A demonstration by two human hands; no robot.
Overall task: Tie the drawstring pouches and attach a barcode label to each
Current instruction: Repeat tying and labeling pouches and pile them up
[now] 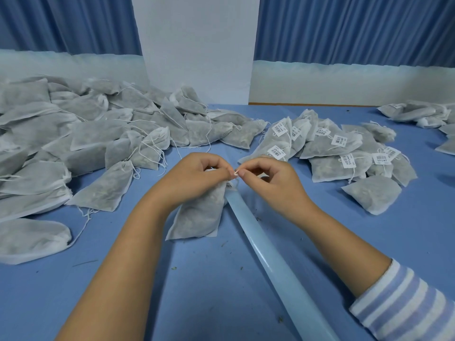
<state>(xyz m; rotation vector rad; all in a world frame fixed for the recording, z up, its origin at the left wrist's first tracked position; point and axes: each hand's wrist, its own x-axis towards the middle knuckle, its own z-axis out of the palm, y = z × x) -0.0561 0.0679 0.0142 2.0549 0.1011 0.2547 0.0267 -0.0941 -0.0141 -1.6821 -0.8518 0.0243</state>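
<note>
A grey-white drawstring pouch (199,215) lies on the blue table in front of me, its neck under my hands. My left hand (197,175) grips the pouch's gathered top and pinches its drawstring (236,171). My right hand (273,178) pinches the same string from the other side, fingertips almost touching the left ones. A small barcode label (229,185) shows just below the fingers at the pouch's neck. The knot itself is hidden by my fingers.
A big heap of unlabelled pouches (81,143) fills the left. Labelled pouches (332,148) pile at the right, more at the far right (418,114). A long pale blue strip (266,257) runs diagonally across the table (209,291). White wall and blue curtains stand behind.
</note>
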